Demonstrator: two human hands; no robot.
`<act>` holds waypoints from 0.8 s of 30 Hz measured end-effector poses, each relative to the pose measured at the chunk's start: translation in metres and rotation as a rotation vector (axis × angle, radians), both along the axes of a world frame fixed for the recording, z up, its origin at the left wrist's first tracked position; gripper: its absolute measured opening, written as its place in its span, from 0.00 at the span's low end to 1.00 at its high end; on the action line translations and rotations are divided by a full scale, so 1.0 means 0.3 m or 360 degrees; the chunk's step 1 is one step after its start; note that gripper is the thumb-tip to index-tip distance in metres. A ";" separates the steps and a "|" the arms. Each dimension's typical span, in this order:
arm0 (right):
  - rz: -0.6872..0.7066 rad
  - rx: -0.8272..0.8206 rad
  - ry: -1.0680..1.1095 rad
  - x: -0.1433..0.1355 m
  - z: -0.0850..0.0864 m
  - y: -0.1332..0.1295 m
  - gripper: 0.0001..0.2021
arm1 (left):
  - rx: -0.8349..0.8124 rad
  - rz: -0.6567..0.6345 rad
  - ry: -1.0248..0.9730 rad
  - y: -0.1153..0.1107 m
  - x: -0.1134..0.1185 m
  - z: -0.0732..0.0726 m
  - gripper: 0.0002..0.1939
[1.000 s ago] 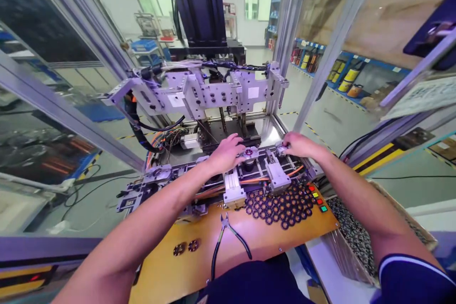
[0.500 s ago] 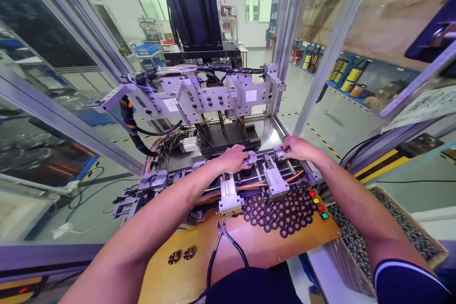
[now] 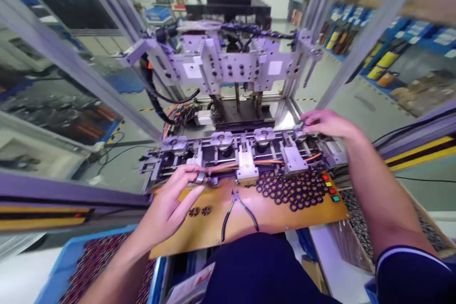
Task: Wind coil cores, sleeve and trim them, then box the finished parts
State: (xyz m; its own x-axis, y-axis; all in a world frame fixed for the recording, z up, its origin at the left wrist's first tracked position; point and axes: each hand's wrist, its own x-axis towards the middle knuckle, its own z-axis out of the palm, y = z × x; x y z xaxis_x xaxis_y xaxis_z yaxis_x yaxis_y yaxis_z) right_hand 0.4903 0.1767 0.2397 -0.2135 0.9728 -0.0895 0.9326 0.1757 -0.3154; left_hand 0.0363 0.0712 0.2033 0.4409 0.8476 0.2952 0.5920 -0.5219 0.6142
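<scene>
My left hand is above the left part of the yellow board, its thumb and fingers closed round a small dark ring-shaped part. My right hand reaches to the rightmost clamp of the machine's fixture row; its fingertips are bent together there, and what they hold, if anything, is too small to make out. Black-handled cutters lie on the board with handles spread. Two loose rings rest left of them. Many dark rings lie flat at the board's right.
Coloured buttons are at the board's right end. A blue bin of small parts stands lower left, a box of parts lower right. The machine head hangs behind the fixture between metal posts.
My left hand has left the middle clamp and moved left and down, now with a ring-shaped part. My right hand stays at the rightmost clamp. The view has shifted, showing the blue bin.
</scene>
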 end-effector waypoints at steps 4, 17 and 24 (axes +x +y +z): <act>0.0531 0.0325 0.0557 -0.254 -0.059 -0.236 0.08 | -0.0137 0.0325 0.0197 -0.215 -0.214 -0.252 0.12; 0.0991 0.0266 0.0287 -0.963 -0.624 -0.523 0.07 | -0.0110 0.0544 0.0256 -0.289 -0.213 -0.524 0.11; 0.0248 0.0533 0.0107 -0.577 -0.622 -0.570 0.10 | 0.0090 0.0317 0.0501 -0.222 -0.114 -0.551 0.26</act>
